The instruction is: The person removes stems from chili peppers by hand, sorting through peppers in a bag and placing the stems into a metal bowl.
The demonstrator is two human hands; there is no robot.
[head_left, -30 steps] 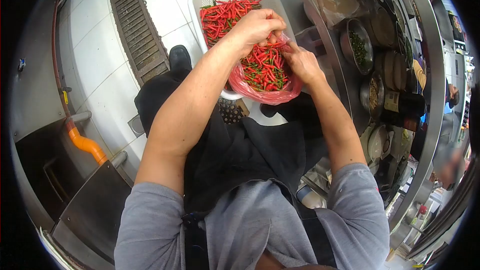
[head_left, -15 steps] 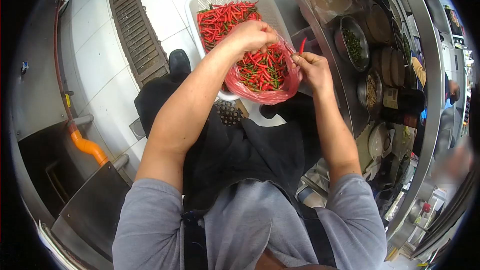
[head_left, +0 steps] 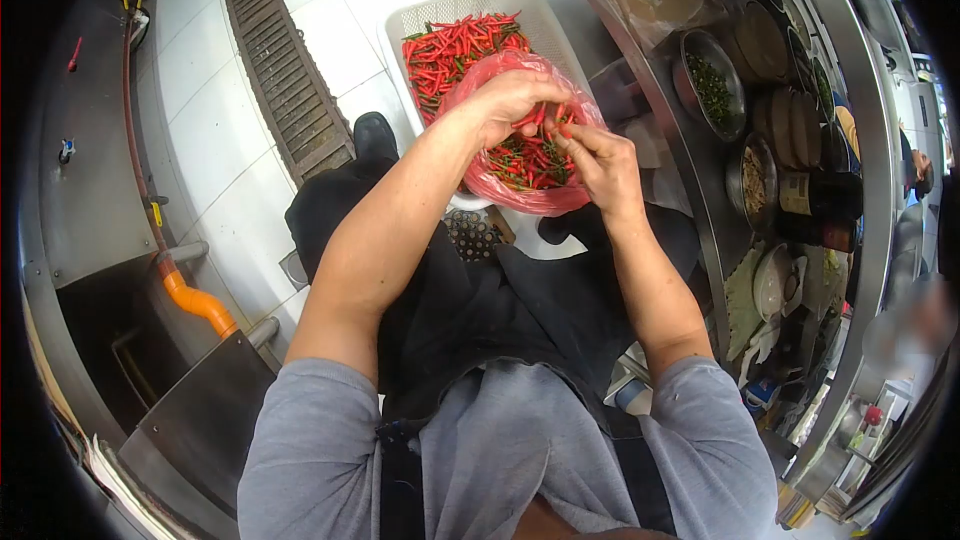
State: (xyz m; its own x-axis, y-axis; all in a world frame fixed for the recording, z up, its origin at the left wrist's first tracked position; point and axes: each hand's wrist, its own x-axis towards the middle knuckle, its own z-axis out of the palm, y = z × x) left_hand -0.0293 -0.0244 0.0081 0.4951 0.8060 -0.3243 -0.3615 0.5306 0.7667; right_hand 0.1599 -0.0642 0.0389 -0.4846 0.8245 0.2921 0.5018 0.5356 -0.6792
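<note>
Small red peppers (head_left: 530, 168), some with green stems, filled an open pink plastic bag (head_left: 512, 64). The bag sat at the near end of a white basket (head_left: 556, 28), whose far end held more loose peppers (head_left: 455, 52). Both hands worked over the bag's mouth, nearly touching. The left hand (head_left: 515, 102) bent down from above, its fingers curled, with red peppers showing at the tips; how firmly they gripped was hidden. The right hand (head_left: 605, 162) held its fingers narrow, thumb and forefinger pinching a small red pepper. The step in hand seemed to be picking through single peppers; the next move appeared to call for a light, exact pinch, with the bag's mouth kept open.

Nearer the wearer, a black apron (head_left: 480, 305) covered the lap. To the right, a metal desk (head_left: 693, 175) carried a bowl of chopped greens (head_left: 712, 88). To the left, a drain grate (head_left: 285, 62) crossed the white tiled floor (head_left: 222, 130).
</note>
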